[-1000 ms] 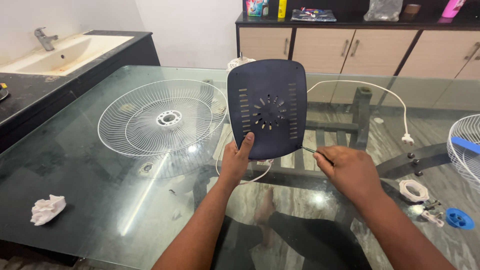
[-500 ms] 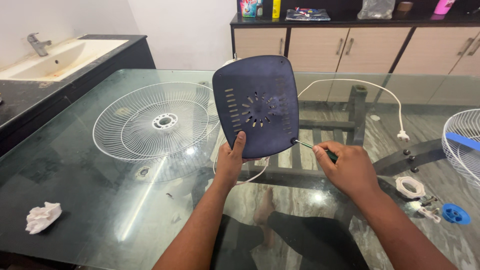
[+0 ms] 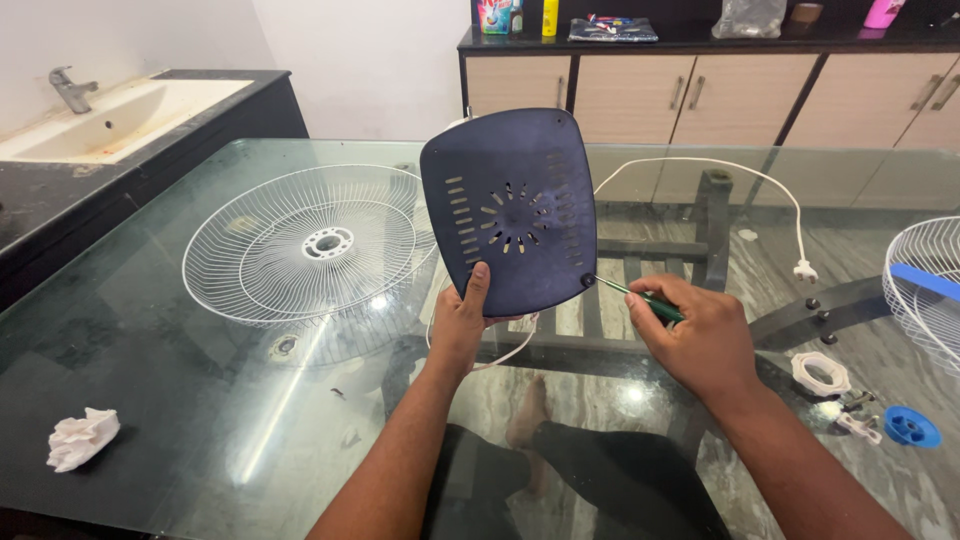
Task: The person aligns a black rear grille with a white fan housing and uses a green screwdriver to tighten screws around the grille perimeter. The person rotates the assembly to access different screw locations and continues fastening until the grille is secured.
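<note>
My left hand (image 3: 463, 325) grips the lower edge of a dark blue fan base plate (image 3: 510, 210), held upright above the glass table (image 3: 180, 370) with its slotted underside facing me. My right hand (image 3: 700, 335) is closed on a small green-handled screwdriver (image 3: 640, 297). The screwdriver's metal tip sits at a hole in the plate's lower right corner. A white power cord (image 3: 760, 185) runs from behind the plate to a plug lying at the right.
A white wire fan grille (image 3: 310, 245) lies flat left of the plate. At the right are another grille with a blue blade (image 3: 925, 290), a white ring nut (image 3: 822, 374), small screws and a blue knob (image 3: 910, 427). A crumpled tissue (image 3: 80, 437) lies front left. A sink and cabinets stand behind.
The plate has shifted left and tilted slightly. My right hand brought the screwdriver tip from the plate's lower right edge up to its corner hole.
</note>
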